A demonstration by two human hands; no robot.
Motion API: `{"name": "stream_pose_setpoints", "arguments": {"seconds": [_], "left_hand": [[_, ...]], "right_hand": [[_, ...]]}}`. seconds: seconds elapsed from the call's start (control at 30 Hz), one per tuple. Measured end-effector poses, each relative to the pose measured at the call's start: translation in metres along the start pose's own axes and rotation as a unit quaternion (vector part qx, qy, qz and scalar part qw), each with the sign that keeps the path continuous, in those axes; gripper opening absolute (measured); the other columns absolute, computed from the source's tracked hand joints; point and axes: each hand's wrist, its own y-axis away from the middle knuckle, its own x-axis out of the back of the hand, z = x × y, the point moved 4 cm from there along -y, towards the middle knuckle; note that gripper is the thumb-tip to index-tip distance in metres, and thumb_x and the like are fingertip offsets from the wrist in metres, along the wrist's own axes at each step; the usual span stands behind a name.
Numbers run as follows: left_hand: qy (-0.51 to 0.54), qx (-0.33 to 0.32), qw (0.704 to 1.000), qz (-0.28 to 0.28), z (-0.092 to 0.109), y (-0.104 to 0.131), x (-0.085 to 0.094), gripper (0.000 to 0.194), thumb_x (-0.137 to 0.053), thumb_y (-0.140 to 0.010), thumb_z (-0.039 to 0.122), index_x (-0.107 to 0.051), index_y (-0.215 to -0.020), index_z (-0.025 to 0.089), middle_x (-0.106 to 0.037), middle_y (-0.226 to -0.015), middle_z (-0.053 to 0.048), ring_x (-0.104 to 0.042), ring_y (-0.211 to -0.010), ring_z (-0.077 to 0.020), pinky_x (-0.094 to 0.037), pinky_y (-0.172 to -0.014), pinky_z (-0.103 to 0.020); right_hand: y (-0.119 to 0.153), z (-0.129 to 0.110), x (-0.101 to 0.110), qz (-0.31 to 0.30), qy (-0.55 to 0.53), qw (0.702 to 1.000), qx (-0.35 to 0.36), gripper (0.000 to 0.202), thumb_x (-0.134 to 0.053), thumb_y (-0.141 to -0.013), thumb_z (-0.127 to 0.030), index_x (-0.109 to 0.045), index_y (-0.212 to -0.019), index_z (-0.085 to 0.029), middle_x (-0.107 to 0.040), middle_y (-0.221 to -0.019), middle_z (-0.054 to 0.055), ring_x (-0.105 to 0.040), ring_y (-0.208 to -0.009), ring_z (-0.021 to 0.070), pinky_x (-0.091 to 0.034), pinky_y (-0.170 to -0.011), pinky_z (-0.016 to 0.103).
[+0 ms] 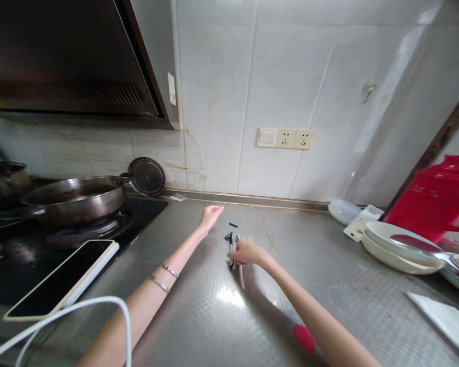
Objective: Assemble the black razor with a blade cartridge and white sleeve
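My left hand (210, 218) hovers over the steel counter, left of a small dark-green razor head (233, 225). Its fingers are pressed together; whether something small sits between them is hidden. A black and silver razor (230, 244) with a green-edged head stands out beyond the fingertips of my right hand (248, 252), which are closed around its handle. Beneath the same hand, a slim pale handle-like piece (242, 278) shows toward me, with a bit of red near it. How that piece is held, or whether it lies on the counter, is hidden.
To the left are a hob with a steel pan (80, 201), a round black lid-like disc (147, 176), and a phone (61, 280) beside a white cable (110, 300). On the right stand stacked dishes (398, 255), a red jug (436, 199) and white paper (443, 321).
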Motion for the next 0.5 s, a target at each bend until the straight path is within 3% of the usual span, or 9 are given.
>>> {"name": "stream_pose_setpoints", "arguments": {"seconds": [0.1, 0.27, 0.4, 0.5], "left_hand": [[-0.043, -0.016, 0.999, -0.015, -0.007, -0.004, -0.002, 0.023, -0.061, -0.067, 0.035, -0.066, -0.074, 0.013, -0.066, -0.072, -0.007, -0.059, -0.068, -0.0160, -0.045, -0.069, -0.029], [-0.168, -0.079, 0.980, -0.066, -0.026, -0.010, -0.004, 0.013, -0.059, -0.066, 0.023, -0.066, -0.071, 0.013, -0.067, -0.075, -0.008, -0.060, -0.073, -0.0176, -0.045, -0.074, -0.030], [-0.280, -0.138, 0.945, -0.097, -0.040, -0.014, -0.007, 0.017, -0.053, -0.071, 0.020, -0.067, -0.078, 0.015, -0.066, -0.078, -0.007, -0.058, -0.073, -0.0170, -0.044, -0.073, -0.030], [-0.351, -0.185, 0.909, -0.131, -0.047, -0.021, -0.015, 0.019, -0.050, -0.076, 0.021, -0.067, -0.082, 0.015, -0.065, -0.083, -0.007, -0.056, -0.080, -0.0179, -0.041, -0.080, -0.031]], "right_hand": [[0.000, 0.001, 0.014, 0.025, -0.012, 1.000, -0.001, 0.031, -0.050, -0.068, -0.027, -0.051, -0.039, -0.016, -0.048, -0.035, 0.000, -0.044, -0.033, 0.0081, -0.036, -0.038, 0.019], [0.000, 0.019, 0.059, 0.098, -0.045, 0.993, -0.041, 0.031, -0.050, -0.071, -0.030, -0.056, -0.044, -0.014, -0.047, -0.034, -0.001, -0.039, -0.031, 0.0069, -0.032, -0.036, 0.019], [0.003, 0.038, 0.090, 0.145, -0.080, 0.985, -0.048, 0.029, -0.049, -0.073, -0.029, -0.058, -0.051, -0.013, -0.045, -0.036, -0.003, -0.035, -0.030, 0.0046, -0.028, -0.035, 0.018], [0.004, 0.049, 0.101, 0.167, -0.093, 0.981, -0.042, 0.027, -0.048, -0.073, -0.027, -0.060, -0.053, -0.012, -0.044, -0.035, -0.004, -0.035, -0.030, 0.0044, -0.028, -0.037, 0.017]]}}
